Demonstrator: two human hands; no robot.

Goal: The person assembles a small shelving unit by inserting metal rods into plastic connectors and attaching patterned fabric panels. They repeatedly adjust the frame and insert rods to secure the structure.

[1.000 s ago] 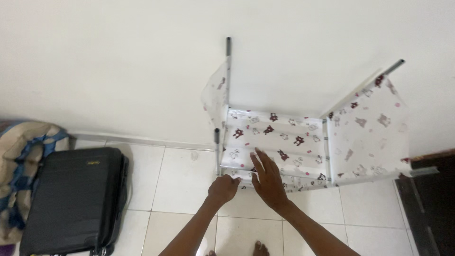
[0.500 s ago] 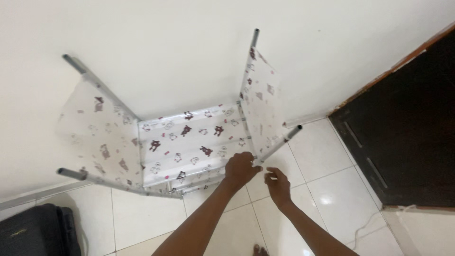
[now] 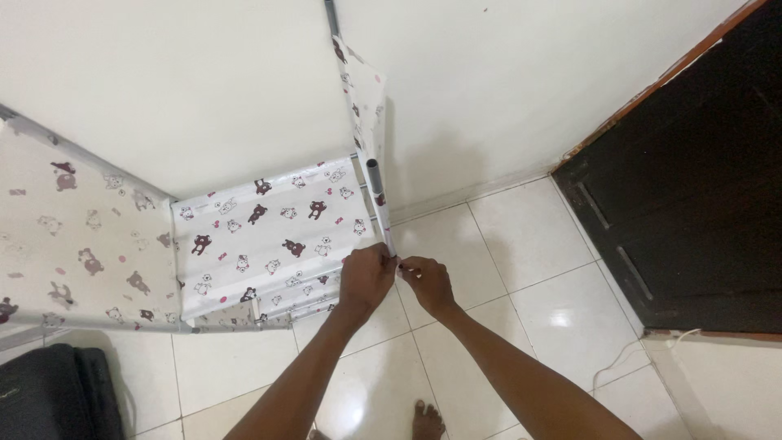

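While both the left hand (image 3: 366, 275) and right hand (image 3: 428, 281) pinch the printed fabric cover (image 3: 269, 236) at the grey pole (image 3: 377, 195), pulling evenly probably keeps it smooth

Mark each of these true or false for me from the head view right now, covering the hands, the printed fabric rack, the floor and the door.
1. Both hands meet at the front right corner of the bear-printed white fabric shelf rack. True: the left hand and right hand are at the lower end of the grey metal corner pole.
2. The rack stands on a carpet. False: it stands on glossy white floor tiles.
3. A dark wooden door is to the right. True.
4. A black suitcase lies at the lower left. True.
5. The right hand holds a screwdriver. False: no tool shows in it.
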